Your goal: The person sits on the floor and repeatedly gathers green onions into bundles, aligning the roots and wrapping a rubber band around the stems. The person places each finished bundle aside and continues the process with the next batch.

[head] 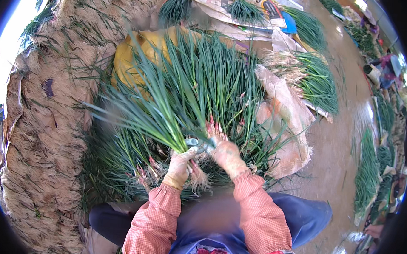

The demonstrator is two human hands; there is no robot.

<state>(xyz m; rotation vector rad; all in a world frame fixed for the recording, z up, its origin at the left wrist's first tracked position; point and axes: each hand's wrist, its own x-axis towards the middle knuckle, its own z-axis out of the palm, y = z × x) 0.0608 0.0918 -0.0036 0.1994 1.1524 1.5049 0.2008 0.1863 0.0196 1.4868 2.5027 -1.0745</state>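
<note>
Spring onions [162, 119] with reddish bases are gathered in my gloved left hand [180, 164], which is shut around them. Their leaves fan up and to the left, while the pale roots [198, 177] hang below my fingers. Just to the right, my gloved right hand [226, 156] is blurred at the lower edge of the heap of spring onions [219, 79]. Its fingertips look bluish-green and point towards the left hand. Whether any stalk is between them is hidden by the blur. More loose spring onions [142, 170] lie to the left of my left wrist.
A yellow sack [129, 62] lies behind the heap. Dry, root-like trimmings [47, 146] cover the left side. A whitish woven sack [293, 131] and a spring onion bundle [318, 79] lie at right, beside wet floor [333, 161]. My bent knee [306, 215] borders the heap.
</note>
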